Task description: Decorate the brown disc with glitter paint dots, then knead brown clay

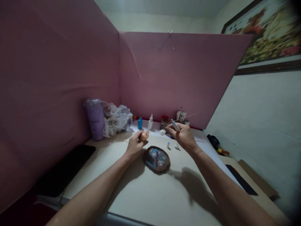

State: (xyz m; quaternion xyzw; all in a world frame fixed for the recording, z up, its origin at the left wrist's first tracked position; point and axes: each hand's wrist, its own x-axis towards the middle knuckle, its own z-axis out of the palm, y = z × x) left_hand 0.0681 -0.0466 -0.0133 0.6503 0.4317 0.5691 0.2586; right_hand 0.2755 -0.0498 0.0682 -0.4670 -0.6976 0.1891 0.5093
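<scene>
Centrally, right hand (184, 136) grips a slim white pen-like tool (175, 125), raised above the table (145, 191). Left hand (136, 145) curled shut, contents unclear. Decorated oval piece (156, 158) lies between them, below. Purple tumbler (95, 119) carries faint lettering, unreadable.

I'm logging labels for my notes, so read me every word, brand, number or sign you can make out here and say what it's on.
Purple tumbler: faint lettering on its side, too blurred to read.
Blue bottle: no readable label.
White dropper bottle: no readable label.
White tube in the right hand: nothing legible.
Framed picture on the wall: no words visible.
So no text can be quoted with certainty.
</scene>
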